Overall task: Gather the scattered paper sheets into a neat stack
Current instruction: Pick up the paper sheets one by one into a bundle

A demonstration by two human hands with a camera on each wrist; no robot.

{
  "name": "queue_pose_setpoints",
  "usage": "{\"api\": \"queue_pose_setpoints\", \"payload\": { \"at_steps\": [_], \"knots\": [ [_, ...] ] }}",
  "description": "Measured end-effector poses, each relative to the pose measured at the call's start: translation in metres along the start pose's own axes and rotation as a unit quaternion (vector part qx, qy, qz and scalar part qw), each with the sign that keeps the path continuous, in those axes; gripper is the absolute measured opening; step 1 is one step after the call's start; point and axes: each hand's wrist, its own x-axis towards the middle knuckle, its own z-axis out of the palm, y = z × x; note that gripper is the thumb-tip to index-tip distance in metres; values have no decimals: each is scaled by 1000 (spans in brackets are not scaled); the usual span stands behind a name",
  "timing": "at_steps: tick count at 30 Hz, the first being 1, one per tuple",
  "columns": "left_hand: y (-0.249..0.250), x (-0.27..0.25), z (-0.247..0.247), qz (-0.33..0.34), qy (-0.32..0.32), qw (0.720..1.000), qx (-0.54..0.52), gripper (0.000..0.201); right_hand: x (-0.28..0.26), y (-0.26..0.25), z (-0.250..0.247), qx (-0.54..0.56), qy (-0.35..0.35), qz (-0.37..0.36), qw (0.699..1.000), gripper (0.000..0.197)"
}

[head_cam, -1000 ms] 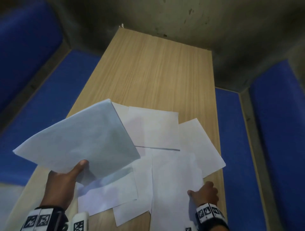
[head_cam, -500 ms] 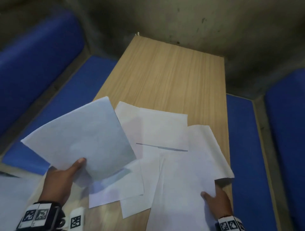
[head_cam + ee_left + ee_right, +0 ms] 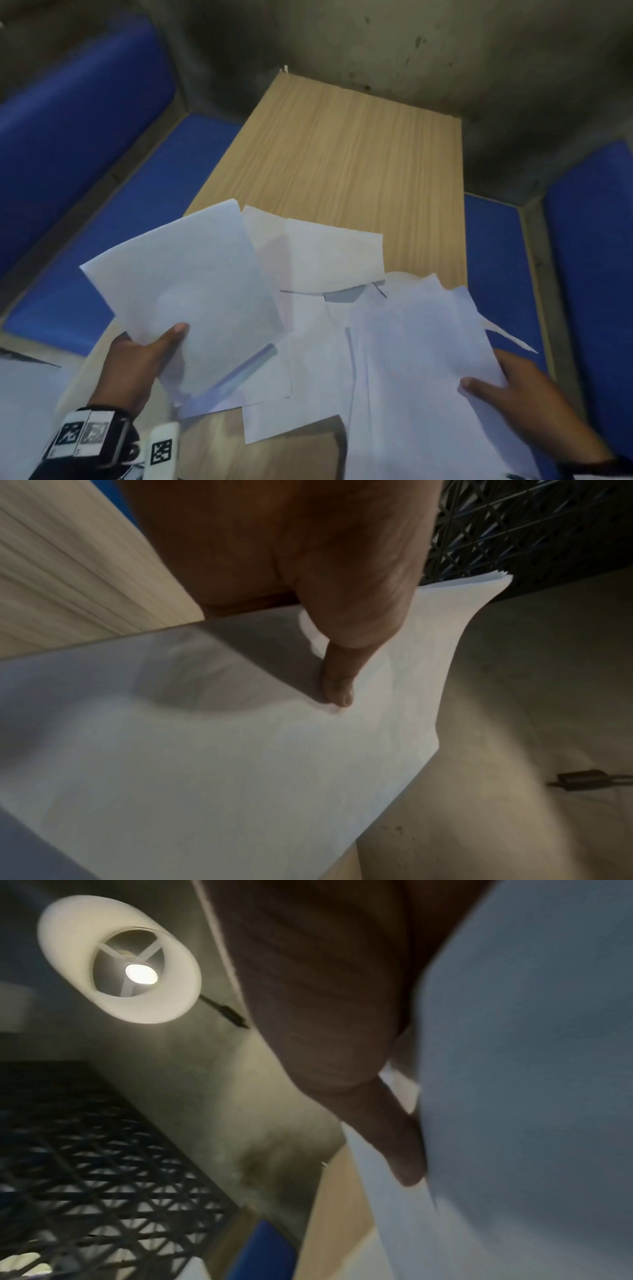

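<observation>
The left hand (image 3: 144,356) pinches a raised stack (image 3: 185,294) as collector, while the right hand (image 3: 524,397) grips lifted sheets (image 3: 418,342) to add off the table (image 3: 342,154).

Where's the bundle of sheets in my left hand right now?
In the head view, the bundle is on the left, raised over the table's left edge, pinched by your left hand, beside the loose sheets.

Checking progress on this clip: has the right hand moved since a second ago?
Yes. The right hand has shifted outward, from over the table to past its right edge, now lifting the right-side sheets off the surface.
</observation>
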Motion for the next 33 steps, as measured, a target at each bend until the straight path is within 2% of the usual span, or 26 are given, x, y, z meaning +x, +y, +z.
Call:
{"api": "queue_pose_setpoints", "payload": {
  "at_steps": [3, 7, 10, 12, 14, 17, 19, 20, 21, 24, 27, 28, 29, 31, 33],
  "knots": [
    [-2, 1, 8, -9, -28, 1000, 3, 24, -20, -22, -22, -42, 10, -26, 999, 22],
    [3, 0, 20, -20, -48, 999, -7, 23, -42, -42, -42, -62, -19, -71, 995, 36],
    [-2, 2, 29, -25, -64, 998, -10, 28, -51, -47, -51, -31, 29, -111, 993, 41],
    [-10, 7, 32, -29, -65, 997, -16, 37, -49, -41, -58, 3, 56, -115, 992, 42],
    [-16, 11, 34, -41, -57, 997, -32, 37, -40, -29, -65, 44, 70, -100, 992, 46],
    [-27, 13, 39, -69, -74, 991, -91, 36, -17, -13, -61, 113, 145, -107, 977, 42],
    [-37, 13, 47, -102, -94, 979, -148, 44, 0, -14, -39, 196, 146, -99, 964, 24],
    [-41, 11, 52, -119, -105, 973, -169, 44, 9, -13, -22, 235, 125, -98, 959, 18],
    [-47, 10, 58, -134, -117, 967, -181, 43, 18, -10, -3, 259, 114, -79, 956, 20],
    [-62, -1, 78, -178, -145, 955, -187, 46, 43, 15, 66, 295, 81, -20, 952, 45],
    [-75, -10, 95, -241, -151, 941, -185, 59, 56, 37, 128, 262, 64, 33, 962, 70],
    [-78, -12, 97, -264, -152, 933, -190, 64, 56, 41, 146, 237, 69, 45, 968, 73],
    [-81, -12, 100, -269, -157, 932, -186, 68, 57, 43, 160, 215, 83, 63, 971, 72],
    [-86, -12, 104, -242, -168, 946, -136, 72, 56, 45, 182, 222, 90, 81, 967, 63],
    [-91, -10, 107, -211, -147, 964, -73, 70, 52, 45, 191, 244, 49, 84, 965, 47]
  ]
}}
